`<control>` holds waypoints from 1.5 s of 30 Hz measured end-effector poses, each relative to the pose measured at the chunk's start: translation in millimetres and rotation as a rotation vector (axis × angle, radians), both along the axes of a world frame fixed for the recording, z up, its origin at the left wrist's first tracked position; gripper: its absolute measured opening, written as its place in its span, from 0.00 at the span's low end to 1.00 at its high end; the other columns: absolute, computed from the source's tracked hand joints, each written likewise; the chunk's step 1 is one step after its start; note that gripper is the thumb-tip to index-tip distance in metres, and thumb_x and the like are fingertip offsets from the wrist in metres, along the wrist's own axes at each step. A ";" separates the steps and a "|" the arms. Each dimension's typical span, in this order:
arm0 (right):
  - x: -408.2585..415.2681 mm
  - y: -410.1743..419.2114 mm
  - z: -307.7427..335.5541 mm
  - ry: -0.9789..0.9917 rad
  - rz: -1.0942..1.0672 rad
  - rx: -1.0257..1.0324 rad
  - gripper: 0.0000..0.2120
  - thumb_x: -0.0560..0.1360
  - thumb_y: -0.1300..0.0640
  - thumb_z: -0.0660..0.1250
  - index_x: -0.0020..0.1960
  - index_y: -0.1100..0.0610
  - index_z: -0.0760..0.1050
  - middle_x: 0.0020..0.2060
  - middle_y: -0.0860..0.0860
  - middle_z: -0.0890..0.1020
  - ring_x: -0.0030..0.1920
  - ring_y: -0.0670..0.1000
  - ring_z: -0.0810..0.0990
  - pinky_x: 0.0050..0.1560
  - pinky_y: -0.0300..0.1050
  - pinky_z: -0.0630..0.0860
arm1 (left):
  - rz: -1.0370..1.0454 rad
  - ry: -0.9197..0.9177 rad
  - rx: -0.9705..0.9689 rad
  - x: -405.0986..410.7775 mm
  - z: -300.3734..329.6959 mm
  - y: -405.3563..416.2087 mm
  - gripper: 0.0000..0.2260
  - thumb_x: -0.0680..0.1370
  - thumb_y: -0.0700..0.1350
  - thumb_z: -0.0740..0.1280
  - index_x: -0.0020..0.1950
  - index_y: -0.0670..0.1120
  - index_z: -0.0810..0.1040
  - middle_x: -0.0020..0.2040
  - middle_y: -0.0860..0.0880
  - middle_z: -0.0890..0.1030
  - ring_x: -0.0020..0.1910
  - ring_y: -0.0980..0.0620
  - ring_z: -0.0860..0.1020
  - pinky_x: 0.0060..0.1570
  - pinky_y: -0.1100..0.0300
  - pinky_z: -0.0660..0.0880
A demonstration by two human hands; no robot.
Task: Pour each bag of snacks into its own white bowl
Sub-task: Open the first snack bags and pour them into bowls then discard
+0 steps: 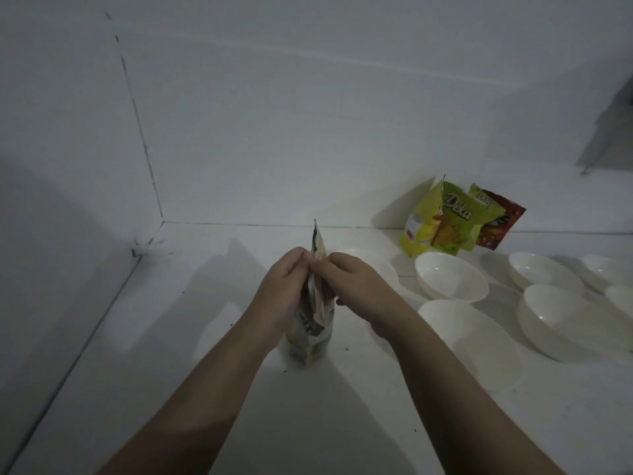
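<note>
A pale green and white snack bag stands upright on the white counter in the middle of the view. My left hand and my right hand both pinch its top edge from either side. Several white bowls sit to the right: one just right of my right forearm, one behind it, another partly hidden behind my right hand, and more at the far right. Three other snack bags lean on the back wall: two yellow-green and a red one.
White walls meet in a corner at the back left. The counter's left side runs along the left wall. A dark object shows at the right edge. Small dark crumbs dot the counter near the standing bag.
</note>
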State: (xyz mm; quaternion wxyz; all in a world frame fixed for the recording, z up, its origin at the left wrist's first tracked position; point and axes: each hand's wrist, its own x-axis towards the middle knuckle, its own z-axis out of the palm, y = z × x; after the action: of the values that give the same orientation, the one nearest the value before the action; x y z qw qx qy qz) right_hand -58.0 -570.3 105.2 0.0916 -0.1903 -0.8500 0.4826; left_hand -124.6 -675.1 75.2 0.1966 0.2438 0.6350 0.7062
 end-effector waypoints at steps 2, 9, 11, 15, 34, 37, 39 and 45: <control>-2.9 -1.7 2.2 -0.008 0.015 0.061 0.18 0.79 0.46 0.60 0.42 0.61 0.72 0.37 0.52 0.77 0.38 0.50 0.74 0.42 0.47 0.71 | 0.004 0.031 -0.014 -4.8 -1.7 -2.7 0.14 0.84 0.44 0.57 0.39 0.46 0.71 0.32 0.53 0.72 0.34 0.55 0.71 0.41 0.57 0.69; -9.8 -4.9 11.8 -0.089 0.111 0.197 0.22 0.80 0.42 0.60 0.47 0.63 0.74 0.42 0.56 0.82 0.40 0.50 0.77 0.44 0.47 0.74 | -0.094 0.030 -0.027 -24.4 -3.6 -11.1 0.15 0.84 0.44 0.57 0.38 0.46 0.72 0.35 0.51 0.73 0.36 0.56 0.71 0.43 0.57 0.68; -11.9 -6.4 12.0 -0.095 0.117 0.193 0.18 0.80 0.47 0.60 0.46 0.63 0.72 0.42 0.58 0.80 0.40 0.51 0.75 0.43 0.47 0.71 | -0.112 0.019 -0.027 -28.8 -6.6 -12.8 0.13 0.84 0.47 0.57 0.46 0.39 0.74 0.41 0.47 0.76 0.42 0.52 0.74 0.49 0.54 0.71; -14.0 2.6 12.5 -0.056 -0.001 0.201 0.15 0.79 0.54 0.58 0.50 0.67 0.74 0.47 0.63 0.81 0.44 0.61 0.78 0.43 0.48 0.71 | 0.040 0.097 -0.111 -37.4 -5.5 -16.5 0.14 0.84 0.48 0.57 0.44 0.46 0.77 0.41 0.49 0.79 0.43 0.51 0.77 0.47 0.57 0.75; 0.2 -2.1 26.7 0.403 -0.197 0.330 0.08 0.79 0.62 0.57 0.43 0.64 0.67 0.30 0.51 0.67 0.29 0.45 0.63 0.26 0.35 0.62 | 0.195 -0.706 0.000 -48.5 -60.0 -8.1 0.23 0.82 0.54 0.58 0.73 0.43 0.66 0.71 0.41 0.70 0.69 0.40 0.69 0.70 0.45 0.66; 3.1 -4.2 23.4 0.432 -0.159 0.320 0.09 0.81 0.62 0.57 0.42 0.62 0.68 0.29 0.49 0.68 0.29 0.44 0.64 0.26 0.34 0.62 | 0.228 -0.760 0.106 -56.0 -64.8 -10.5 0.19 0.84 0.48 0.58 0.73 0.42 0.68 0.70 0.41 0.71 0.70 0.40 0.70 0.72 0.47 0.64; 3.7 -3.9 19.7 0.446 -0.128 0.289 0.10 0.81 0.62 0.58 0.41 0.60 0.67 0.30 0.50 0.68 0.30 0.44 0.64 0.28 0.35 0.62 | 0.237 -0.751 0.117 -62.0 -64.7 -10.0 0.18 0.84 0.46 0.58 0.74 0.43 0.68 0.70 0.41 0.72 0.70 0.41 0.70 0.71 0.48 0.64; 2.3 0.5 11.1 0.389 -0.103 0.246 0.12 0.82 0.55 0.58 0.43 0.61 0.69 0.32 0.53 0.74 0.31 0.47 0.70 0.30 0.35 0.67 | 0.354 -0.758 0.147 -68.4 -66.2 -4.2 0.09 0.83 0.37 0.55 0.57 0.42 0.74 0.51 0.45 0.77 0.52 0.47 0.76 0.58 0.53 0.73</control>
State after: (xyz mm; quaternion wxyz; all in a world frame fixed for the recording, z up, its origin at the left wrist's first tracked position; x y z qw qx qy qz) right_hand -55.7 -569.8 116.3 0.3005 -0.1242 -0.8580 0.3977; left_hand -193.1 -679.3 9.0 0.2737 -0.1325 0.4977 0.8123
